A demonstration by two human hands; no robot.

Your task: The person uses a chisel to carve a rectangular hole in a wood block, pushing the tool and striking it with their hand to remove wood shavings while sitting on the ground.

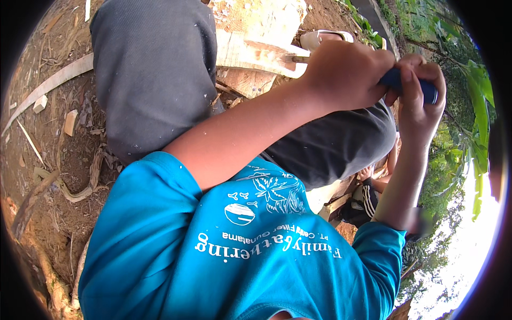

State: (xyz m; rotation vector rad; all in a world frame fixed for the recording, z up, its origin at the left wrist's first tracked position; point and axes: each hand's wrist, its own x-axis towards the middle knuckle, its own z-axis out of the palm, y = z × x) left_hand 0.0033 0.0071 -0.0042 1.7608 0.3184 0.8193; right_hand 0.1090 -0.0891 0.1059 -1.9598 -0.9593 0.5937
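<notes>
My left hand (346, 74) is closed in a fist at the upper right, its arm reaching across my lap. Beside it, my right hand (424, 98) wraps its fingers round the dark blue handle (412, 85) of a tool. A slim shaft (300, 59) comes out on the other side of my left fist, in line with that handle, and its end meets a pale wooden piece (250, 53). My left fist hides the tool's middle, so its exact kind cannot be told. The wooden piece lies in front of me, between my dark-trousered legs (154, 69).
A larger pale wood block (261, 16) is behind the worked piece. A foot in a light shoe (325, 38) is close by. Wood chips (70, 122) and a long curved strip (53, 85) lie on the dirt at left. Another person's hand (366, 173) shows beyond my leg; green plants (474, 90) stand right.
</notes>
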